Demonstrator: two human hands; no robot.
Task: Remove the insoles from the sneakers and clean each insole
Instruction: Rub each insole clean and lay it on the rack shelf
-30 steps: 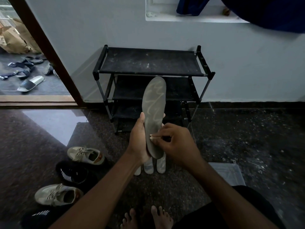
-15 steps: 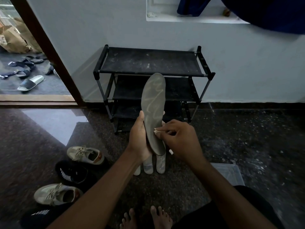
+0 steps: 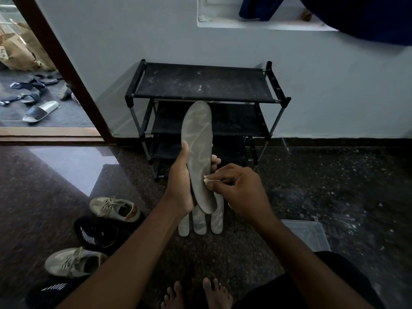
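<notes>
Grey squiggle-marked insole (image 3: pixel 197 141) gripped; crumpled white wad (image 3: pixel 206 180) pinched.

The person's left hand (image 3: pixel 179 186) and right hand (image 3: pixel 242 192) were bare, as were both forearms (image 3: pixel 124 253) and the feet (image 3: pixel 217 294); a black fabric garment (image 3: pixel 316 284) covered the right leg.

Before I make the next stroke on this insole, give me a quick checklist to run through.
1. Grip: the left hand holds the insole round its lower half: ok.
2. Tool: the right hand pinches the wipe: ok.
3. Contact: the wipe touches the insole's face near its right edge: ok.
4. Upper half clean: cannot tell; the pale streaks may be pattern or dirt.
5. Wipe clean enough: cannot tell, too small.
6. The three other insoles lie on the floor, apart from the sneakers: ok.
</notes>
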